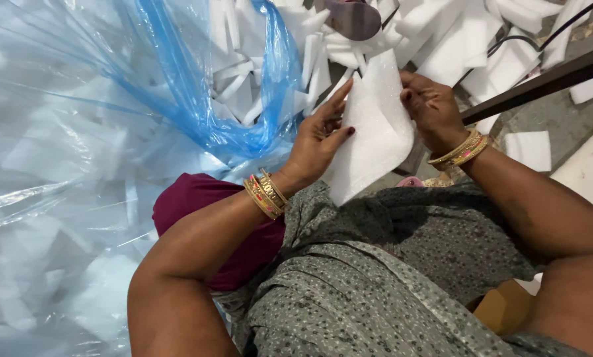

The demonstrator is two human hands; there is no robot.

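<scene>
A white, flexible foam sheet with a rounded lower edge (pixel 374 132) is held upright between both hands above the lap. The left hand (pixel 317 142) is placed against the sheet's left edge, its fingers (pixel 336 99) extended along the foam and its thumb pressed to the front face, so that the sheet is pinched. The right hand (pixel 432 109) is closed over the sheet's right edge, the fingers curled around it; the fingertips behind the foam cannot be seen. Gold and red bangles (pixel 265 193) are worn at the left wrist, gold bangles (pixel 460 149) at the right. Beyond the fingertips, a heap of white foam strips and offcuts (pixel 442 39) is spread. Left of the left-hand fingers, a large translucent plastic bag with blue tinting (pixel 111 119) is seen, filled with further white pieces. Right of the right-hand fingers, a dark slanted bar (pixel 541 82) is crossed. Below the fingers, grey patterned fabric (pixel 389 264) and a maroon cloth (pixel 204 198) are recorded.
</scene>
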